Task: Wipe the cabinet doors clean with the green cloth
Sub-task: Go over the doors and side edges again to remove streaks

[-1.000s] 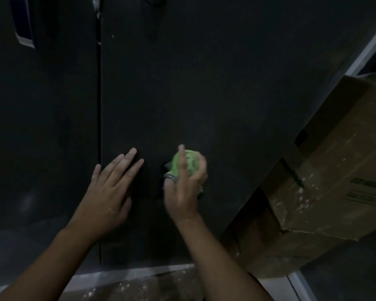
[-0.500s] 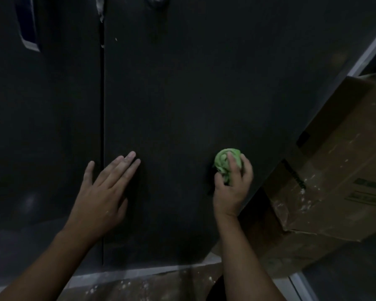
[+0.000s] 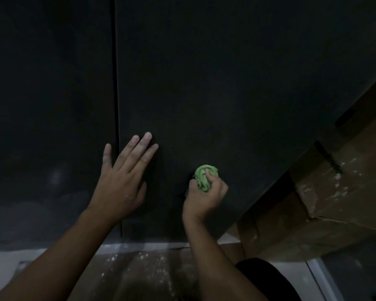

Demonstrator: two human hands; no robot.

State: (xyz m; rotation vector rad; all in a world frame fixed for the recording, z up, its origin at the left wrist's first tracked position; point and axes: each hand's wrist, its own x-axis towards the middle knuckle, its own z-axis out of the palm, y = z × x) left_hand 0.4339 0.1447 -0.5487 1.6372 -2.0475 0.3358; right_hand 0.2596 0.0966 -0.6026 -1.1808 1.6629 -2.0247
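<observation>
Soft and light by the look of it: a limp green cloth (image 3: 204,178), crumpled into a tight wad of folds, pale bright green against near-black panels. Likely to squash flat under pressure and to glide easily over the smooth face; nothing fragile, little chance of slipping from a closed fist. Best taken as a ball in the palm, loose ends tucked in. Held just so: right hand (image 3: 206,198) curled round the wad, thumb and fingers wrapped over it, pressing it against the right cabinet door (image 3: 237,83), well to the right of the seam (image 3: 117,94) between the doors and toward its lower end. Left hand (image 3: 122,181) flat and spread, holding nothing, laid across the seam, little finger left of it on the left cabinet door (image 3: 48,94), other fingers just right of it. Too dim to judge any dust or streaks on the panels. Farther right of the seam, past the door's edge, a spattered cardboard box (image 3: 334,192).
</observation>
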